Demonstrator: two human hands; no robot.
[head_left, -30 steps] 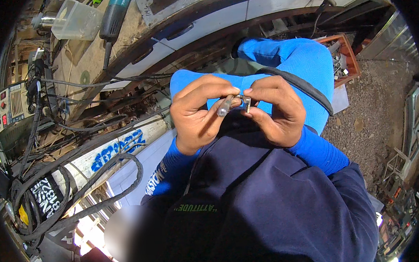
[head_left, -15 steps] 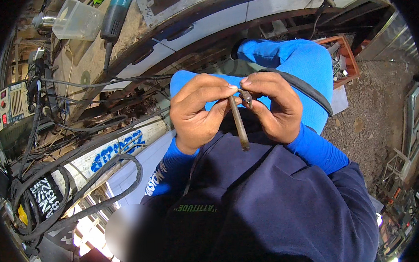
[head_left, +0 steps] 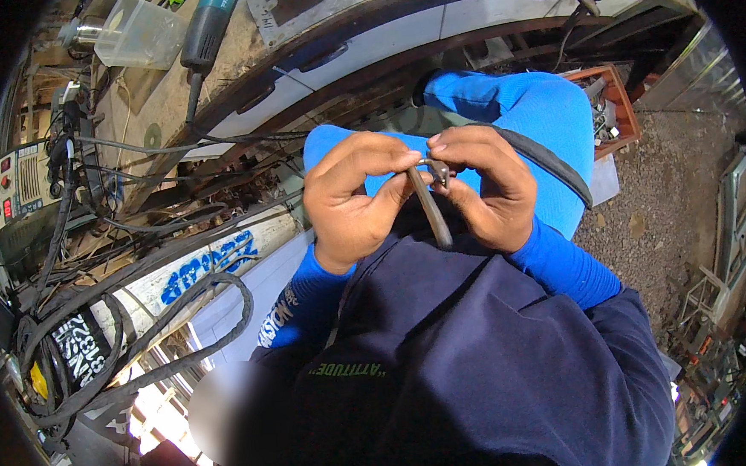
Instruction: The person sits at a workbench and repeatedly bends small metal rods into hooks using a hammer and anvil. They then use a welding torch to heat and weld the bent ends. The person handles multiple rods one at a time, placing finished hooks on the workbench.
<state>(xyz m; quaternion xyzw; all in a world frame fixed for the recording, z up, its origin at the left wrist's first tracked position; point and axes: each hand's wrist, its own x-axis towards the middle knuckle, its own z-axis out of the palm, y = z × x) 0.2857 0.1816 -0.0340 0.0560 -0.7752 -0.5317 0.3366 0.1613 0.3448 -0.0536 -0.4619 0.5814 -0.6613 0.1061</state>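
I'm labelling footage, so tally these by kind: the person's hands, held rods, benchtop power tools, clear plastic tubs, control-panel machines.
Left hand and right hand: 2
Held rod: 1
Power tool: 1
Clear tub: 1
Control-panel machine: 1
Total: 6

Worn workbench [head_left: 231, 69], on it a teal power tool [head_left: 209, 25], clear plastic tub [head_left: 143, 38], metal plate [head_left: 344, 1], thin disc [head_left: 149, 138]

Strong daylight catches the trousers [head_left: 545, 120], and the left hand [head_left: 345, 200] and right hand [head_left: 494, 187] look bright and fairly sharp from here. Deep shadow blackens the lower left of the shirt [head_left: 481, 329]. Beside it, glare burns white around a smeared patch [head_left: 222, 413]. The bench [head_left: 228, 75] bows in a curve, and blackness rings everything.
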